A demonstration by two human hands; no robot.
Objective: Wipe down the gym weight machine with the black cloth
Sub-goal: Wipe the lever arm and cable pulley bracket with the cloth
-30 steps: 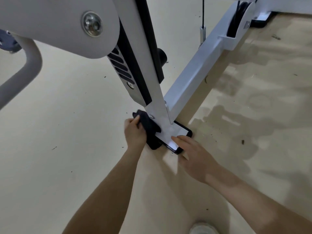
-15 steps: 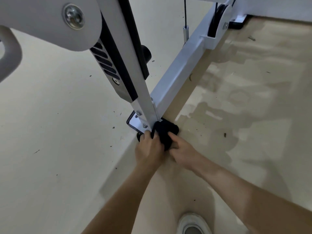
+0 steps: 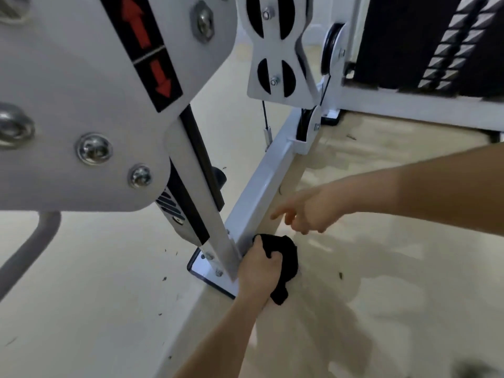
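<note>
At the bottom of the big white metal gym weight machine, in the head view, the left hand is squeezing the soft black cloth into a ball. The fingers are curling tight around it, so the cloth is not slipping. The hand is pressing the cloth into the corner where the slanted white post is meeting the long low white bar, right by the right edge of the flat white foot plate. I think dirt is hiding in that corner, and that is why the cloth is being pushed in there.

The right hand is hanging in the air just above the cloth, beside the low bar. Its fingers are loose and pointing at the bar, and they are holding nothing. Maybe it is getting ready to lean on the bar, but I am only guessing.

Little dark crumbs are lying on the pale floor near the plate. At the far back, the black weight stack is standing well apart from the cloth.
</note>
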